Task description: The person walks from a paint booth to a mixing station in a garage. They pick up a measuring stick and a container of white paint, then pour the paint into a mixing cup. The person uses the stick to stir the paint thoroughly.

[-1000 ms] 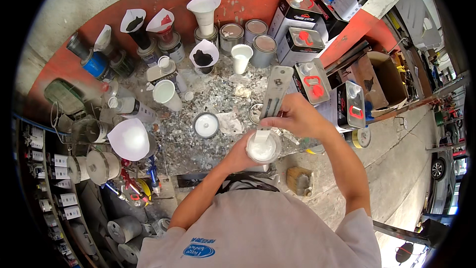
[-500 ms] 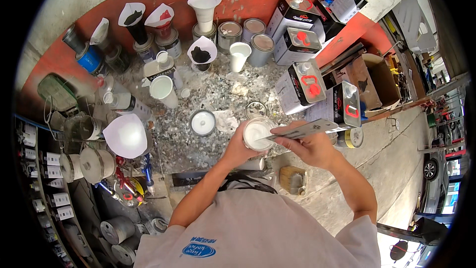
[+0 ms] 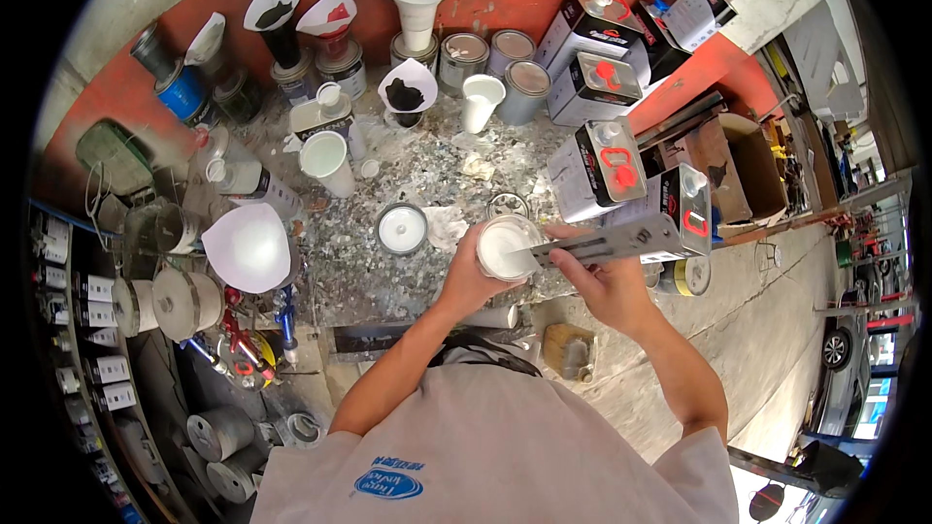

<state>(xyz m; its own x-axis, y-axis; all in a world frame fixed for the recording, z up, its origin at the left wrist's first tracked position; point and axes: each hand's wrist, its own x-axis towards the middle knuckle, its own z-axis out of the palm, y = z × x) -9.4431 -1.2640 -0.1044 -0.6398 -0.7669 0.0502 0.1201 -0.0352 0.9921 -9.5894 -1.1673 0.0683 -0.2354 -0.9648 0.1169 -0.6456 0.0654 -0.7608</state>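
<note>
My left hand (image 3: 466, 283) is wrapped around a clear plastic cup (image 3: 509, 245) of white paint at the table's front edge. Between the fingers and thumb of my right hand (image 3: 614, 283) is a flat metal mixing stick (image 3: 626, 239) with slots and holes. Its left end dips into the paint in the cup, while its other end points right, with the broad face turned up. Just left of the cup stands an open tin (image 3: 402, 229) with white inside. A round metal lid (image 3: 508, 206) lies behind the cup.
White paper cups (image 3: 328, 163), paint tins (image 3: 464, 60) and paper strainers (image 3: 406, 92) stand farther back. Rectangular metal cans (image 3: 594, 170) line the right side. Spray guns (image 3: 285, 320) hang at the left front edge, near a large paper strainer (image 3: 248, 247). A cardboard box (image 3: 748, 170) sits far right.
The mixing stick has turned in my right hand, showing more of its broad face and lying more level. My left hand still holds the cup. The whole view has shifted slightly.
</note>
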